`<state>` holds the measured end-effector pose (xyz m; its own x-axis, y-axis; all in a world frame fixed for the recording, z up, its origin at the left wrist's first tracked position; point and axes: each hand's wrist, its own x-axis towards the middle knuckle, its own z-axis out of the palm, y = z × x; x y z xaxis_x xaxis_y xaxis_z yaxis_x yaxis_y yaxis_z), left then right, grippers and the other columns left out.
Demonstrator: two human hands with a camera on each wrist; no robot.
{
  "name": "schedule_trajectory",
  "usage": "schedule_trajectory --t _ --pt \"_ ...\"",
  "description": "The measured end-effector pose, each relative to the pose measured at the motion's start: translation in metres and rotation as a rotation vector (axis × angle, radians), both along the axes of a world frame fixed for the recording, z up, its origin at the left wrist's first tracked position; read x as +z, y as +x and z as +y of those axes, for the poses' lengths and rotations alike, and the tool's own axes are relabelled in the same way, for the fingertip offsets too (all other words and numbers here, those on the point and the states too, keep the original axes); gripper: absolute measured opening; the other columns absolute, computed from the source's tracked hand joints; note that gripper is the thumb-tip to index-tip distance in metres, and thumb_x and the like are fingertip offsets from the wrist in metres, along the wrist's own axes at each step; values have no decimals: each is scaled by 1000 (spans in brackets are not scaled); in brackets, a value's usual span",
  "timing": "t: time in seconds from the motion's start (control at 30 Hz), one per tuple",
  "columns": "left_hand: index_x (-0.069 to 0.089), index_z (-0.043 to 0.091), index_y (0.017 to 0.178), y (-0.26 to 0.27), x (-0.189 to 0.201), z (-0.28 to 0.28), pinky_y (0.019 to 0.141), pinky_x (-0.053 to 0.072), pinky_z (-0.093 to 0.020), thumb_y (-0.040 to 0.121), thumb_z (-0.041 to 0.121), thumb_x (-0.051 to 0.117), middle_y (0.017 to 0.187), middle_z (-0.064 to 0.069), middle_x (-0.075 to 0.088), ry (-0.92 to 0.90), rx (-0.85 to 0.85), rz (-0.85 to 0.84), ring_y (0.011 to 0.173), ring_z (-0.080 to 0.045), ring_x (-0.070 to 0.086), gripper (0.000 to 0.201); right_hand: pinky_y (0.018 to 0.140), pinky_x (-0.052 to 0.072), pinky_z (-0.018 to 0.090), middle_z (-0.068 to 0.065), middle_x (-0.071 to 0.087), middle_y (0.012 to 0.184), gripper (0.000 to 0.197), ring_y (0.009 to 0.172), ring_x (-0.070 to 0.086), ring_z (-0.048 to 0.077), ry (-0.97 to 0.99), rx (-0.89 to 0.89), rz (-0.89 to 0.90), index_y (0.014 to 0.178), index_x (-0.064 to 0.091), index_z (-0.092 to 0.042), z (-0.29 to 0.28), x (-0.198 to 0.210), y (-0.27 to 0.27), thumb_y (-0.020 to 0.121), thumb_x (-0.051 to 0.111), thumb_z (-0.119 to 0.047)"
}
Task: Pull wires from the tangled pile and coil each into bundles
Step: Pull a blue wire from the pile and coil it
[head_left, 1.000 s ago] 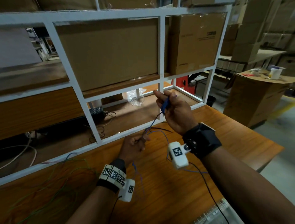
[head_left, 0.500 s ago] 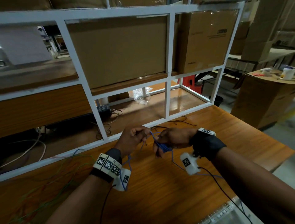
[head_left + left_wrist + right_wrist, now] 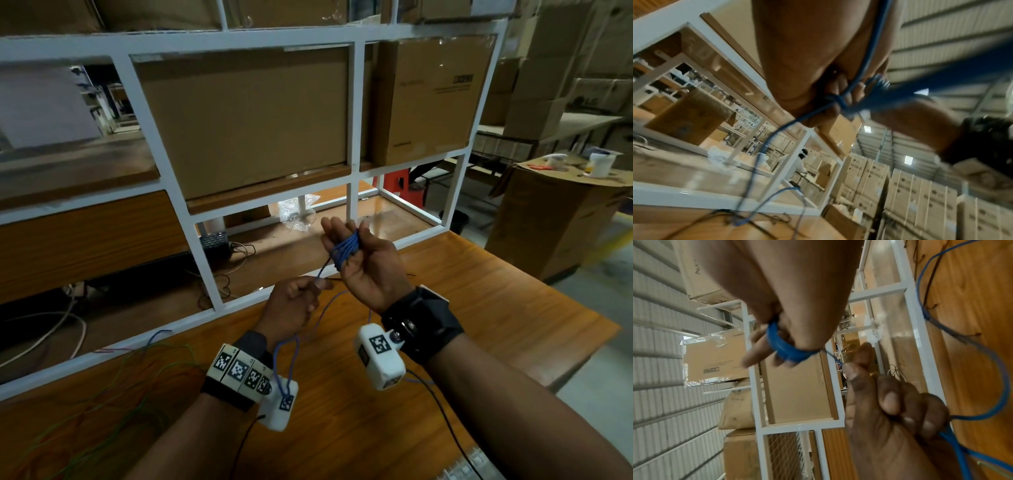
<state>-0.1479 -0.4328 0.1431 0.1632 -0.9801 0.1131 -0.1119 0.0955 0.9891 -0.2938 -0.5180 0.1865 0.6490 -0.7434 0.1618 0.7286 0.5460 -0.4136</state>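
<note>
A thin blue wire is wound in several turns as a coil round the fingers of my right hand, which is raised palm toward me above the wooden table. The right wrist view shows the same coil banding those fingers. Just below and to the left, my left hand is a fist gripping the wire's free run, taut up to the coil. The slack loops down past my left wrist. A loose tangle of green and orange wires lies at the table's left.
A white metal rack stands right behind the hands, with cardboard boxes on its shelf. A black device with cables and bubble wrap sit beyond it. The table's edge is at the right.
My right hand dropped to meet the left hand, then rose again with the blue coil round its fingers. The left hand kept its grip on the wire and stayed low.
</note>
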Motion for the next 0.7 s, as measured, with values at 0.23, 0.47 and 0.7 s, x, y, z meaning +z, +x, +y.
schedule_trajectory --t 0.23,0.47,0.7 --pt "71 16 112 -22 -4 -6 54 38 -26 103 20 54 68 -2 58 3 31 -170 53 -7 46 20 100 48 21 9 75 117 39 129 58 4 -859 -684 807 110 72 -17 -15 -14 7 113 35 -30" --pt "76 28 92 -5 0 -9 71 57 -38 96 30 62 74 7 68 -20 9 -579 70 -12 64 14 87 56 35 6 77 95 26 88 69 17 -1572 -24 1713 96 73 -6 -22 -2 -25 104 51 -16" --pt "76 28 88 9 10 -17 66 54 -38 86 37 74 82 8 72 -228 -76 -811 74 -6 64 9 90 52 39 18 63 67 62 106 70 38 -1078 603 1349 74 74 -14 -16 4 -55 113 32 -37"
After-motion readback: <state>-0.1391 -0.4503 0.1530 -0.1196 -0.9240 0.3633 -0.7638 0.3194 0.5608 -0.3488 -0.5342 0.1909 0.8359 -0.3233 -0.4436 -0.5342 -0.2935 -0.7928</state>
